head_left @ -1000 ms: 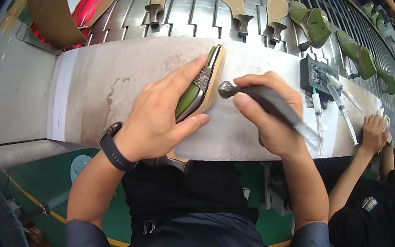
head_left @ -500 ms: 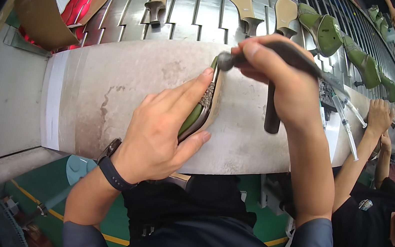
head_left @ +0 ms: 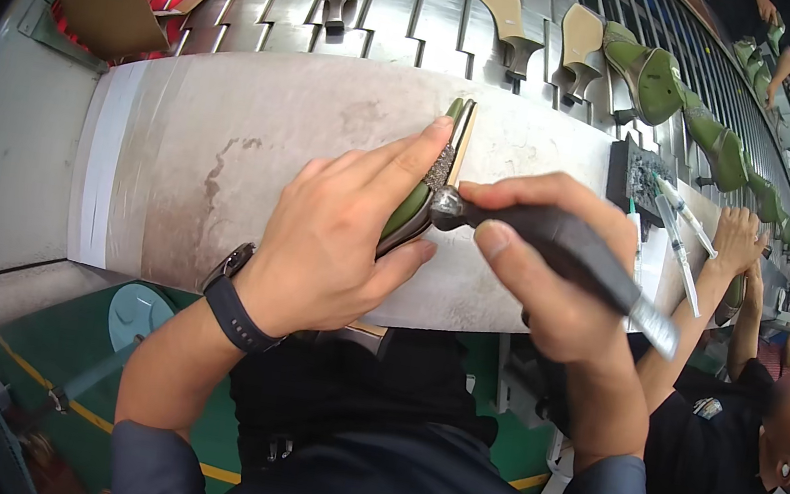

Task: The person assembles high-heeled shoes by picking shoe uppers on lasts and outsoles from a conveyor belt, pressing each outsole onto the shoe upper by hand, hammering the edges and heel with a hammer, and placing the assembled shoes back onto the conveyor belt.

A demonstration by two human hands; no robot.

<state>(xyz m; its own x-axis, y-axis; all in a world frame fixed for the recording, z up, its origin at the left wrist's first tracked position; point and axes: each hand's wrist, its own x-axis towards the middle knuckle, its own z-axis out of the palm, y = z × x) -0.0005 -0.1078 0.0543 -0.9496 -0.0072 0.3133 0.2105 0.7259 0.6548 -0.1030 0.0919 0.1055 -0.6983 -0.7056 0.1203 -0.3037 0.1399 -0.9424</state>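
Your left hand [head_left: 340, 239] still pins the green shoe [head_left: 422, 200] on edge near the counter's [head_left: 184, 167] far edge; your right hand [head_left: 553, 269], gripping the hammer [head_left: 557, 245], has dropped back so its head touches the upper.

Left hand [head_left: 336, 239] clasped with index extended, right hand [head_left: 552, 279] in closed grip

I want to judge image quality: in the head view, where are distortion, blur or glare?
Head view: fisheye bends the conveyor slats toward a black rim; the green shoe and left hand are sharp; the tool handle end blurs; no strong glare.
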